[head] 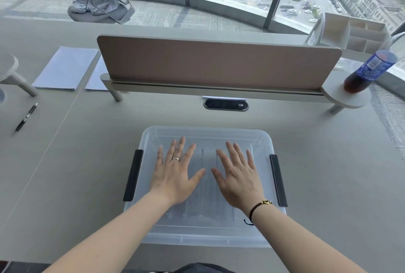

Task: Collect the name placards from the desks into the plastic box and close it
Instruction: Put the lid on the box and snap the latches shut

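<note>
A clear plastic box sits on the grey desk right in front of me, its translucent lid on top and a black latch on each short side. Through the lid I make out the dim edges of name placards lying inside. My left hand rests flat on the lid's left half, fingers spread, a ring on one finger. Flat on the right half lies my right hand, fingers also apart, with a dark bracelet at the wrist. Neither hand holds anything.
A brown divider panel runs across the desk behind the box, with a cable port below it. A cola bottle stands on a round shelf at the right. White papers and a black pen lie at the left.
</note>
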